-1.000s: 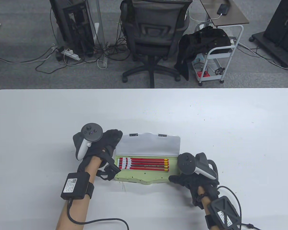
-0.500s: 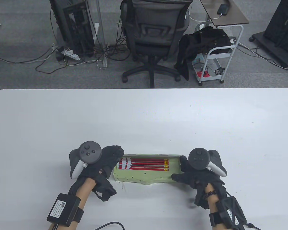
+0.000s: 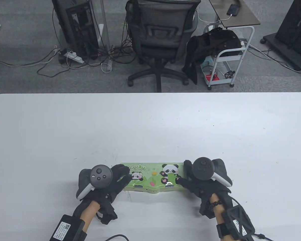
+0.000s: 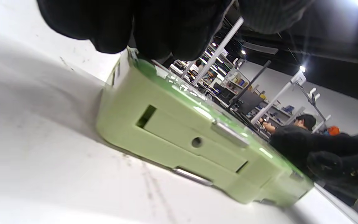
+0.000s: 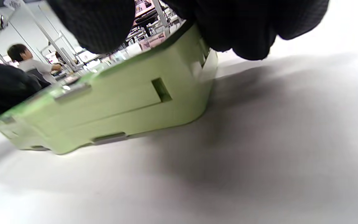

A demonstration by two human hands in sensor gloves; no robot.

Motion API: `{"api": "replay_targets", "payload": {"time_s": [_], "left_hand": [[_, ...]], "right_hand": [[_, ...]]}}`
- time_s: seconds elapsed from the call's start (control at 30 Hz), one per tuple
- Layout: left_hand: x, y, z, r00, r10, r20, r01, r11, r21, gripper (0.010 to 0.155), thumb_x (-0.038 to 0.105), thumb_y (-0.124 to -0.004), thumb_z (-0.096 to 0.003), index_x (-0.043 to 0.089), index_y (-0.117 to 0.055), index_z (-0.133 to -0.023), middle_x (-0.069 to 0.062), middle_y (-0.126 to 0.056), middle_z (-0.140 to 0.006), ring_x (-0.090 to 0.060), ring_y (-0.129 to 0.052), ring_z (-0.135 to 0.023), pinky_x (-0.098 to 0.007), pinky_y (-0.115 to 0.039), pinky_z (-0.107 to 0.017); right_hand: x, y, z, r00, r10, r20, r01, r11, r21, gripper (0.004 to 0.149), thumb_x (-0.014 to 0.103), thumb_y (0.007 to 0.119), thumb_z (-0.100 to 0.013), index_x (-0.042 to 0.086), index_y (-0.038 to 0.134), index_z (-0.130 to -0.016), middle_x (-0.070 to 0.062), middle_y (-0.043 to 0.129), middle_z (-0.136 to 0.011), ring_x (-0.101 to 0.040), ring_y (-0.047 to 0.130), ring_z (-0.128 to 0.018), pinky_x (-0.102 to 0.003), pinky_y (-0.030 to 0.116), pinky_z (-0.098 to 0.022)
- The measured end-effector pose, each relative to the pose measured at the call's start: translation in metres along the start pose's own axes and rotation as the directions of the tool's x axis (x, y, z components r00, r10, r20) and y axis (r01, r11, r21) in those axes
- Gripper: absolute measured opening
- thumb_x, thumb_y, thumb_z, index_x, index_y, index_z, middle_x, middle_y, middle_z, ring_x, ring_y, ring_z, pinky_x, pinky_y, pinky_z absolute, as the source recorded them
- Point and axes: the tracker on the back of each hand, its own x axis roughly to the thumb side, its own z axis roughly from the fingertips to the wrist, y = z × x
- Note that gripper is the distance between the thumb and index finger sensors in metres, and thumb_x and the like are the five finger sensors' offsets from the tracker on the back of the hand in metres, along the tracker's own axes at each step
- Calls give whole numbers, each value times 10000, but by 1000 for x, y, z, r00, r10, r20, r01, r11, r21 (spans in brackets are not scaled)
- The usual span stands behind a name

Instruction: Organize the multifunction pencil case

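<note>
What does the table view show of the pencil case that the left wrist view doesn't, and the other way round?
Only the table view shows the printed lid, with pandas and the word Lucky, and how both hands lie: left hand over the case's left end, right hand over its right end. Only the left wrist view shows the near side wall close up: a slot, a round hole, and a metal clasp at the lid's edge. Both show the green pencil case closed, lying flat on the white table, gloved fingers on top.
</note>
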Motion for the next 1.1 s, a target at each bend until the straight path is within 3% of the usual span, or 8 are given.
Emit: {"api": "replay_targets", "payload": {"time_s": [0.1, 0.6, 0.8, 0.93, 1.1], "left_hand": [[0, -2, 2, 999, -33, 20, 33, 999, 1, 628, 524, -631, -533, 141, -713, -1024, -186, -715, -1115, -511, -722, -1000, -653, -641, -679], [-7, -4, -2, 998, -18, 55, 16, 999, 30, 630, 522, -634, -531, 148, -699, -1034, -182, -705, -1123, -513, -726, -1001, -653, -645, -682], [-16, 9, 2, 999, -36, 35, 34, 996, 77, 697, 528, -636, -530, 122, -593, -1096, -238, -601, -1166, -557, -641, -1032, -704, -593, -685], [-25, 18, 9, 981, -191, -38, 194, 977, 93, 849, 547, -631, -532, 109, -277, -1167, -299, -333, -1221, -626, -392, -1068, -751, -458, -696], [-31, 17, 10, 899, -410, -157, 406, 912, -57, 977, 589, -601, -534, 119, 35, -1108, -348, 48, -1156, -677, -28, -996, -780, -245, -680]], "right_hand": [[6, 3, -2, 998, 58, -8, -58, 998, 1, 858, 418, 733, -519, -142, 392, -1071, -412, 583, -1011, -599, 728, -887, -692, 650, -653], [8, 1, -1, 997, 69, -34, -69, 998, -8, 862, 447, 730, -519, -141, 421, -1069, -398, 616, -1002, -582, 762, -870, -676, 675, -645], [-3, -11, 6, 997, 42, -69, -51, 990, -130, 820, 454, 703, -524, -100, 464, -1079, -374, 627, -1011, -590, 749, -877, -691, 659, -643], [-9, -21, 14, 990, 98, -99, -120, 961, -249, 833, 461, 701, -520, -75, 431, -1097, -388, 510, -1061, -644, 602, -939, -736, 566, -664], [-15, -24, 18, 984, 134, -120, -163, 949, -271, 896, 484, 692, -519, -49, 300, -1123, -419, 263, -1086, -693, 308, -965, -774, 387, -666]]}}
